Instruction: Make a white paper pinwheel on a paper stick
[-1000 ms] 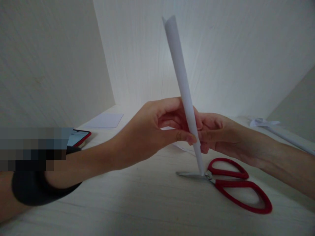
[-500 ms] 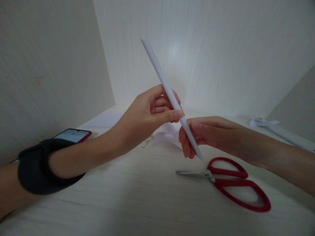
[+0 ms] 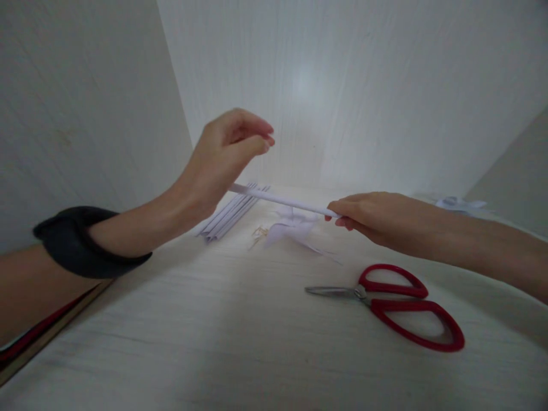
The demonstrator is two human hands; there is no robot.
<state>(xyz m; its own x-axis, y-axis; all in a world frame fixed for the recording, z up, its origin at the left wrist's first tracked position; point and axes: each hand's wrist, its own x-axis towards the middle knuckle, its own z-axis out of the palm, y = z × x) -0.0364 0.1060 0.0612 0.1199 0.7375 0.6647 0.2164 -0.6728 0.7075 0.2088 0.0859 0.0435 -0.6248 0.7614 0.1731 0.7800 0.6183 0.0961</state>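
Note:
My right hand (image 3: 363, 214) grips the right end of a thin white rolled-paper stick (image 3: 286, 200). The stick lies nearly level in the air, its far left end passing behind my left wrist. My left hand (image 3: 233, 140) is raised above that end, off the stick. Its fingers are loosely curled towards the thumb, and I see nothing between them. Below the stick, a white folded-paper pinwheel shape (image 3: 293, 228) lies on the table. Scissors with red handles (image 3: 415, 308) rest in front of my right hand, their blades pointing left.
Several white folded paper strips (image 3: 229, 217) lie side by side behind my left wrist. Thin yellowish pieces (image 3: 259, 233) sit beside the pinwheel shape. Another white paper piece (image 3: 460, 204) is at the far right. Pale walls (image 3: 308, 85) enclose the table (image 3: 240, 331).
My left hand has let go of the stick and moved up and left. The stick has swung from steeply slanted to nearly level, with my right hand now at its end.

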